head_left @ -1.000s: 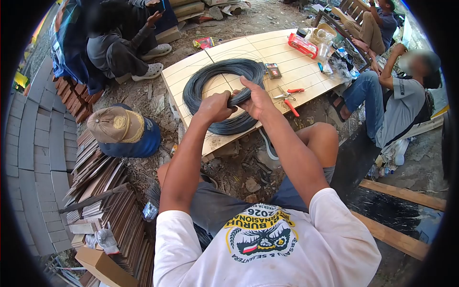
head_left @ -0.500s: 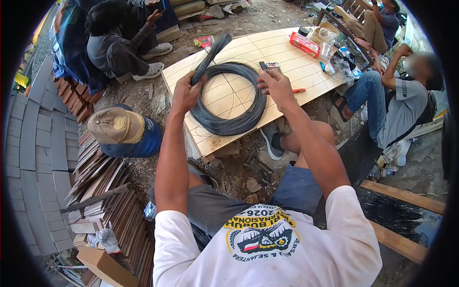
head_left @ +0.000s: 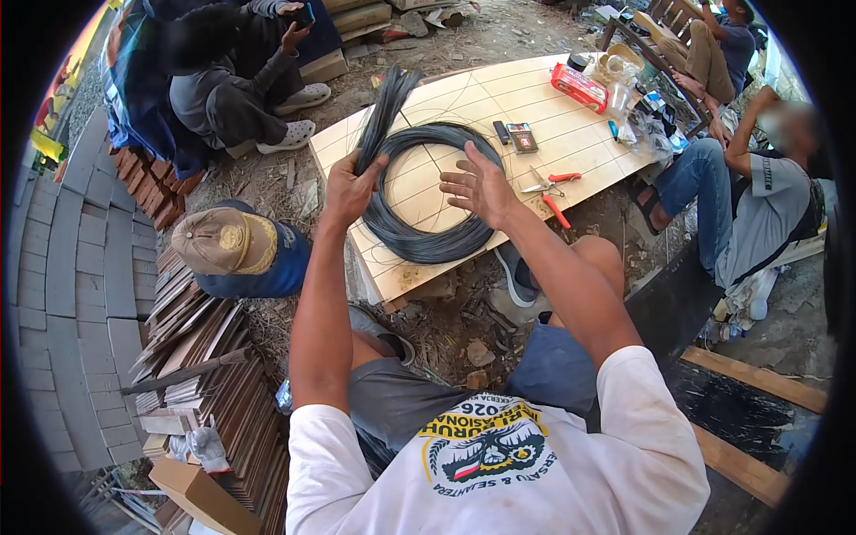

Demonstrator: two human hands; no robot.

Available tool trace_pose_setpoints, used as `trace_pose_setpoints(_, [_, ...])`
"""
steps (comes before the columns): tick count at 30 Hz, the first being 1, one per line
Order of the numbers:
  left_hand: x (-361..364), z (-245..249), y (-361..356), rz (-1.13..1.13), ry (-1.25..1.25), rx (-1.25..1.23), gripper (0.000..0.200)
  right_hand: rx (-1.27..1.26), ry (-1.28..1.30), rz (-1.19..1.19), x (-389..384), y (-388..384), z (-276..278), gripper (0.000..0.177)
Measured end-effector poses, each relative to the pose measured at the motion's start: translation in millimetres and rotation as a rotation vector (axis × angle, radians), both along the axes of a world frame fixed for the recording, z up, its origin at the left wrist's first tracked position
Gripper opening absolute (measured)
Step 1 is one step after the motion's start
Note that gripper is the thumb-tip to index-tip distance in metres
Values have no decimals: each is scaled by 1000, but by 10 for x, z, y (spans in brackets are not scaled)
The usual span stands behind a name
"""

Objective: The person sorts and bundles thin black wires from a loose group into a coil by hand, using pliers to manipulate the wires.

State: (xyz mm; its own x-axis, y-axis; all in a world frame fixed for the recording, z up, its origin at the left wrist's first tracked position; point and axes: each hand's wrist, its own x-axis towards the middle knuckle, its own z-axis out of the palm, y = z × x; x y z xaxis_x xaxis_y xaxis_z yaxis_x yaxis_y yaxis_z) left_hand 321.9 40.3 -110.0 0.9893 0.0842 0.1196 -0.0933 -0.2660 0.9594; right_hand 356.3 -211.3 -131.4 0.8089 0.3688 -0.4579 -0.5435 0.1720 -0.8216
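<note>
**Wire coil lay flat on the wooden board, wire bundle in left hand**

Far left: grey blocks. Next, tan cap sat on a blue object; nearer, thin panels were stacked. Person in dark clothes sat on the far side, phone in hand. Left hand had its fingers closed round the near end of the dark bundle, whose loose end pointed far, just over the coil's left edge; couldn't tell if bundle and coil were joined. Coil sat mid-board, near edge. Right hand was wide open, fingers spread, nothing held, over the coil's right half; contact with the wire unclear. Right of coil: small pack, then red-handled pliers. Farther right, red packet lay on the board. Person in grey shirt sat at the right.
</note>
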Motion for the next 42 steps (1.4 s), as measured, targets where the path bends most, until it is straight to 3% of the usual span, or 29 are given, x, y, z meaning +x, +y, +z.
trace_pose_setpoints(4, [-53,-60,-299,-140,116,76,29,48,-41,-14,-23,173,201,102])
trace_pose_setpoints(6, [-96,-93,-418,-199,183,491,34,159,-24,-52,35,193,153,83])
trace_pose_setpoints(7, [-176,-25,-523,-197,68,665,39,213,51,-171,17,231,183,64])
trace_pose_setpoints(8, [-177,-154,-557,-231,-34,714,41,212,183,-252,-7,215,192,58])
trace_pose_setpoints(10, [-186,-262,-626,-269,45,701,48,34,133,-151,25,159,-5,58])
trace_pose_setpoints(13, [-189,-261,-676,-431,237,772,45,9,155,-124,36,75,-60,59])
trace_pose_setpoints(16, [-156,-301,-688,-354,168,797,41,8,67,15,8,27,4,68])
trace_pose_setpoints(20, [-66,-35,-503,-245,104,691,38,-133,-48,11,-7,-103,132,81])
trace_pose_setpoints(24, [36,12,-127,-167,70,321,33,-326,-284,-65,40,-403,99,77])
trace_pose_setpoints(26, [27,12,-63,-94,-58,48,31,-864,-648,-94,44,-505,-8,72])
trace_pose_setpoints(31, [96,33,167,-41,59,-62,30,-1137,-630,7,-78,-506,-202,69])
trace_pose_setpoints(35, [-66,299,4,-58,41,95,37,-1012,-554,13,50,-452,-525,72])
trace_pose_setpoints(36, [79,-5,31,-56,-107,148,39,-943,-545,12,135,-465,-683,74])
trace_pose_setpoints(37, [31,79,14,-60,-91,258,37,-930,-523,-3,90,-424,-596,75])
trace_pose_setpoints(42, [77,-71,-257,-55,-14,414,42,-1099,-580,180,327,-477,-720,79])
